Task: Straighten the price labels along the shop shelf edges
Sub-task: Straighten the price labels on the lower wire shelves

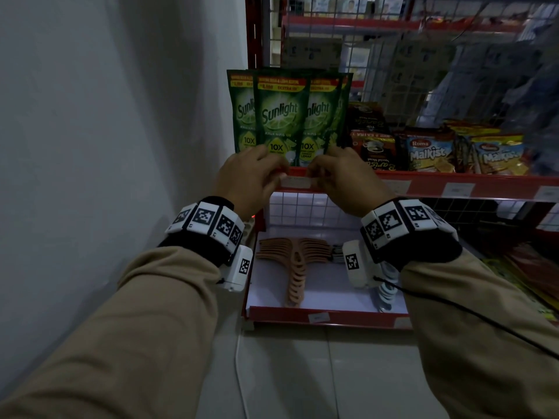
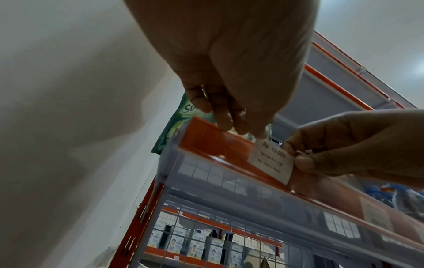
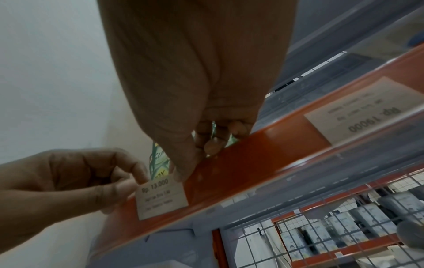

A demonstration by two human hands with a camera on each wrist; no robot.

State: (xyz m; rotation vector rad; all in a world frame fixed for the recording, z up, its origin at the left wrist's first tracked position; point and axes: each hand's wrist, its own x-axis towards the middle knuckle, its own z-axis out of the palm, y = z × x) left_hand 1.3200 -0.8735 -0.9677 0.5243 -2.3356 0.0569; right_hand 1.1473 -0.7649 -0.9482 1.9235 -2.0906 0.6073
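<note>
A white price label (image 1: 298,182) reading Rp. 13.000 sits in the clear strip on the red shelf edge (image 1: 429,185), below the green pouches. My left hand (image 1: 279,176) pinches its left end between thumb and forefinger. My right hand (image 1: 313,179) pinches its right end the same way. In the left wrist view the label (image 2: 270,159) lies slightly askew on the strip, with the right hand (image 2: 305,157) at its far edge. In the right wrist view the label (image 3: 160,197) has the left hand (image 3: 135,183) on its left side and my right thumb on its top corner.
Green Sunlight pouches (image 1: 281,116) stand just behind the hands, with coffee sachets (image 1: 375,149) and Malkist packs (image 1: 429,152) to the right. More labels (image 1: 458,189) follow along the edge, one (image 3: 364,112) upside down. Hangers (image 1: 295,258) lie on the lower shelf. A white wall (image 1: 90,116) closes the left.
</note>
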